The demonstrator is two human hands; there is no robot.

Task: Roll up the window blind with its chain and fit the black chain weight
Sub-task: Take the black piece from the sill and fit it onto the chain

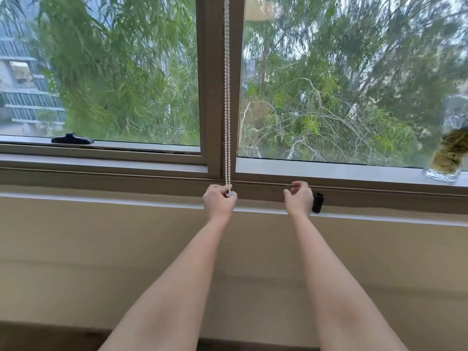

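We stood at the window with both bare arms stretched forward toward the sill (354, 171); our left hand (219, 201) was closed around the bottom end of the white bead chain (227, 97), the fingers curled tight about the loop where a small pale fitting showed between thumb and forefinger; the chain ran straight up from that fist as two strands lying side by side, in front of the vertical frame post (215, 97) between the two panes, and left the top of the view; the blind itself was not in view, and both panes stood uncovered with green trees behind them.

Our right hand (298, 198) held nothing; its fingers were loosely curled with the thumb and forefinger apart, and it hovered over the ledge to the right of the chain; the black chain weight (317, 202) stood upright on the ledge just beside that hand, at its right edge; whether the hand touched it we could not tell.

A black window latch (72, 139) lay on the lower frame of the left pane; a clear glass vase (449, 148) with yellowish stems stood on the sill at the far right.
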